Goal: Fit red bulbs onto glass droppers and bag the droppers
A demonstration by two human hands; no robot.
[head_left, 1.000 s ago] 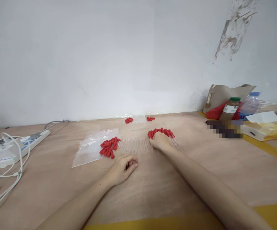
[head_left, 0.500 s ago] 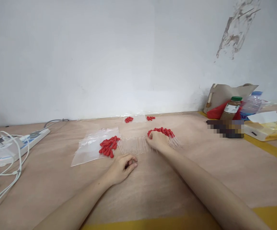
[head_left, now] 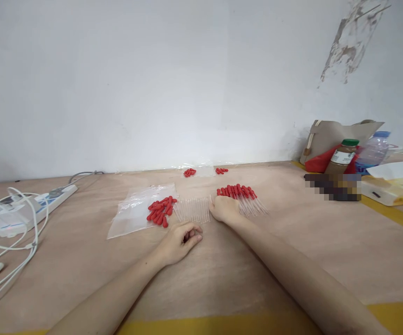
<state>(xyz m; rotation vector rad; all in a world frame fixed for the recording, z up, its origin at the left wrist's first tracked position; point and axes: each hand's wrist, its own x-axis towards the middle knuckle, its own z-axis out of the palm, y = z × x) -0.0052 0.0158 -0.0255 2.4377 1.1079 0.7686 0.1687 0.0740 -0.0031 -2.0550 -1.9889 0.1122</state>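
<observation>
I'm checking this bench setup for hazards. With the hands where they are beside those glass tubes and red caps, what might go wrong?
1. The right hand rests against the row of clear tubes; a nudge may roll or scatter them.
2. The finished droppers lie close beside that wrist, so a sweep of the arm might knock them.
3. The loose red caps sit on a slippery plastic bag and may slide away.

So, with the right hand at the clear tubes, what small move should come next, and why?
Probably the right hand should close its fingers on one clear plastic tube at the near end of the bare row. It rests between that row and the finished red-capped droppers, while the loose red rubber caps lie on the clear bag. The curled left hand may hold a cap; I cannot tell.
</observation>
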